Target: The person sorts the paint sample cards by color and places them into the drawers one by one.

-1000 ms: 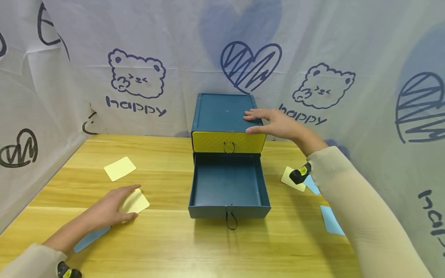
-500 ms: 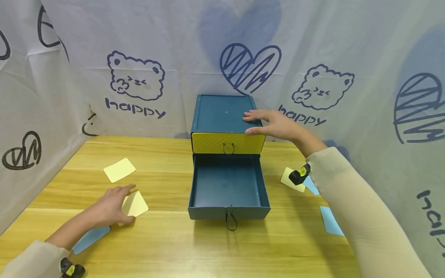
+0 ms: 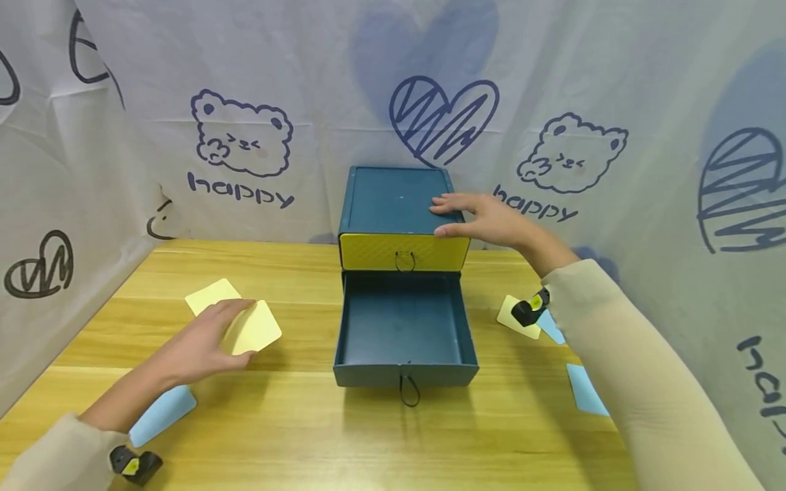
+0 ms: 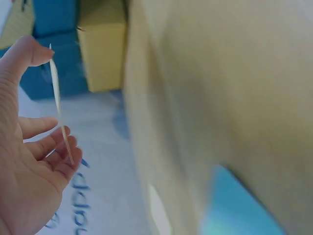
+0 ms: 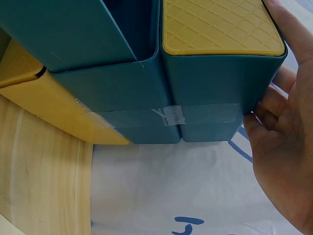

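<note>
My left hand (image 3: 199, 344) holds a yellow card (image 3: 259, 331) by opposite edges, raised off the wooden table left of the drawer unit. In the left wrist view the card (image 4: 59, 105) shows nearly edge-on between thumb and fingertips. My right hand (image 3: 488, 219) rests on the right edge of the blue drawer unit's top (image 3: 393, 204), its thumb near the front corner. Below the yellow top drawer (image 3: 374, 252), a blue drawer (image 3: 368, 375) is pulled out with nothing visible inside. A yellow section (image 5: 54, 105) beneath it shows in the right wrist view.
Partly behind the left hand lies another yellow card (image 3: 210, 295); a blue card (image 3: 162, 412) is near that wrist. Right of the unit are a yellow card (image 3: 512, 317) and blue cards (image 3: 586, 390), partly covered by the right arm. A printed cloth (image 3: 331, 82) hangs behind.
My left hand has lifted the yellow card from the table and carried it slightly forward and to the right. The right hand and the drawer have stayed in place.
</note>
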### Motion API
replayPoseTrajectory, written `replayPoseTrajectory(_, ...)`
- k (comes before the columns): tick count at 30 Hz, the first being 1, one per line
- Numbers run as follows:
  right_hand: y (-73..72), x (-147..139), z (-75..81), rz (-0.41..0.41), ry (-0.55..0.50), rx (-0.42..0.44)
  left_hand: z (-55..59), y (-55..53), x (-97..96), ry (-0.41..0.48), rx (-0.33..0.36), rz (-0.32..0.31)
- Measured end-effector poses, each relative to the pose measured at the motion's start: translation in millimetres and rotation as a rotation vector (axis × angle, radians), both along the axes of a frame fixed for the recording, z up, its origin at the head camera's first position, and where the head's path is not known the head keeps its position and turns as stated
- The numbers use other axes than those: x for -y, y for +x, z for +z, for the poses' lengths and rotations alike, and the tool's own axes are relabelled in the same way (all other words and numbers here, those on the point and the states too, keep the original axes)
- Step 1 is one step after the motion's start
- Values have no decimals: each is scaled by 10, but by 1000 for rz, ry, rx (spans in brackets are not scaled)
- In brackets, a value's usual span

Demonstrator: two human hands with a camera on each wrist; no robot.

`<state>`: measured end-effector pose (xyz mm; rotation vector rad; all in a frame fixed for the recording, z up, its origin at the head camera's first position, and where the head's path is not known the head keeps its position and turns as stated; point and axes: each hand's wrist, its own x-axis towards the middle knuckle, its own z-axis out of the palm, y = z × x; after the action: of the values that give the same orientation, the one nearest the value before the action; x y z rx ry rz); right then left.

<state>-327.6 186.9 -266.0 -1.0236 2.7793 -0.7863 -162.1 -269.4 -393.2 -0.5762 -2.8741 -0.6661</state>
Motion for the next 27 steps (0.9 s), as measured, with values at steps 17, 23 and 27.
replayPoseTrajectory(17, 13, 9, -18, -23, -4, 4, 741, -194, -984, -4, -35, -281)
replayPoseTrajectory(23, 1, 26, -35, -38, 7, 6, 731, -367, -1317, -70, 16, -381)
replayPoseTrajectory(27, -5, 37, -39, -49, 11, -1, 693, -482, -1485, -115, 60, -406)
